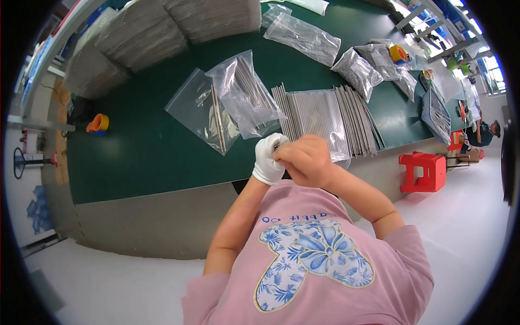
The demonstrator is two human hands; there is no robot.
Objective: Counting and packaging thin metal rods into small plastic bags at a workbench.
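My left hand [268, 158] wears a white glove and meets my bare right hand [304, 160] at the near edge of the green table [141, 157]. Both hands pinch a small thin metal piece [277, 146] between the fingertips; most of it is hidden. Just beyond the hands lies a row of thin grey metal rods [325, 116], partly under a clear bag. Two clear plastic bags [216, 105] with a few rods inside lie to the left of that row.
Stacks of grey flat material [162, 27] fill the far left of the table. More filled clear bags [357, 67] and an orange tape roll [399, 53] lie far right. Another orange roll [98, 123] sits left. A red stool [423, 170] stands on the floor at right.
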